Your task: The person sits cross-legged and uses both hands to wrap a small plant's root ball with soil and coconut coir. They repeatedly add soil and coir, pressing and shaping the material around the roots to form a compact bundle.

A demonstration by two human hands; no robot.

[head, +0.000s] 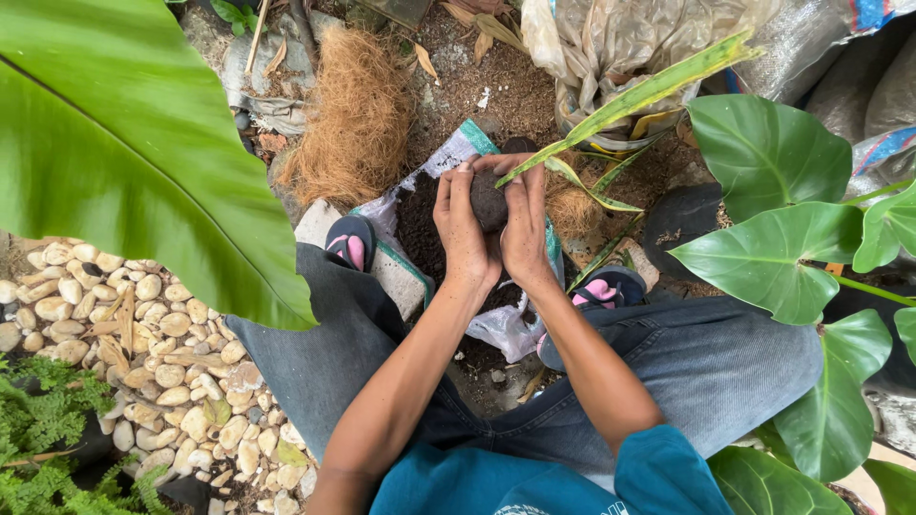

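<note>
The ball of soil (489, 200) sits pressed between both hands, held over the open sack of soil (420, 224) on the ground between the person's feet. It looks damp and crumbly: soft enough to dent under the fingers, likely to break apart if squeezed hard or pinched at one spot, and probably light for its bulk. Cupping it from both sides with the palms, as now, seems the safest hold. The ball is roughly round, so it has no clear long axis and points no particular way; only its dark top shows between the fingers.

The left hand (465, 229) and right hand (525, 224) are closed together around it, fingertips nearly meeting above. Just beyond lie a heap of coconut fibre (353, 119) and a striped leaf (630, 100). White pebbles (143, 334) lie to the left, broad green leaves (773, 248) to the right.
</note>
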